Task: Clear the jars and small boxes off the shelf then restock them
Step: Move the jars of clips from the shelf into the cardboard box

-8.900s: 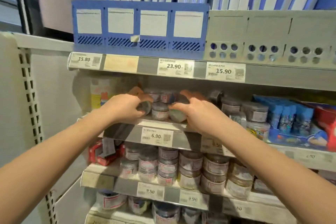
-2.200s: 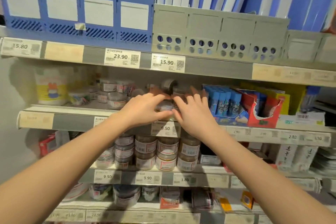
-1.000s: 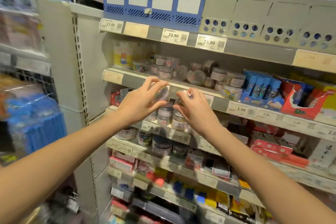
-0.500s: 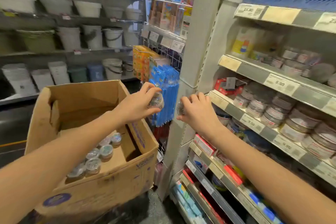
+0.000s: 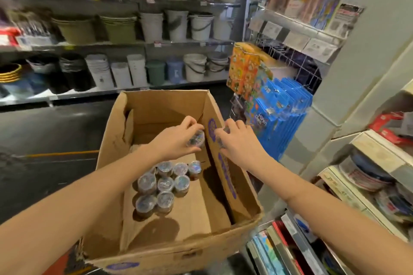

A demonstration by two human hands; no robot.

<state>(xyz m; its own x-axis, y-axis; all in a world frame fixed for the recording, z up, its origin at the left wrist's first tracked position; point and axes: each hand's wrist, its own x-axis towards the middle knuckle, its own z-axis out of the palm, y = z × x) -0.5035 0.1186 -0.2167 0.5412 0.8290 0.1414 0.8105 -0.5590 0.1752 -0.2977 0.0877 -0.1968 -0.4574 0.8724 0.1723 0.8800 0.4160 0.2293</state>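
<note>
Swung away from the shelf [image 5: 366, 154] and down over the box [image 5: 225, 176] since half a second ago. Left hand [image 5: 176, 143] curled round a jar [image 5: 197, 139], inside the box close to its right wall, well above the cardboard floor. Right hand [image 5: 240, 144] curled too, gripping a second jar [image 5: 220, 138] mostly hidden behind the fingers, hanging right over the wall's top edge rather than inside. Risk if released now from the right: a bounce off the rim and out onto the shop floor. Risk from the left: a drop from this height, landing tilted or rolling into the cluster [image 5: 165, 183] of upright jars lower down, toppling some. Possibly a popped lid as well. Better carried further in and lowered until touching cardboard just beside the cluster, and only then loosened.
</note>
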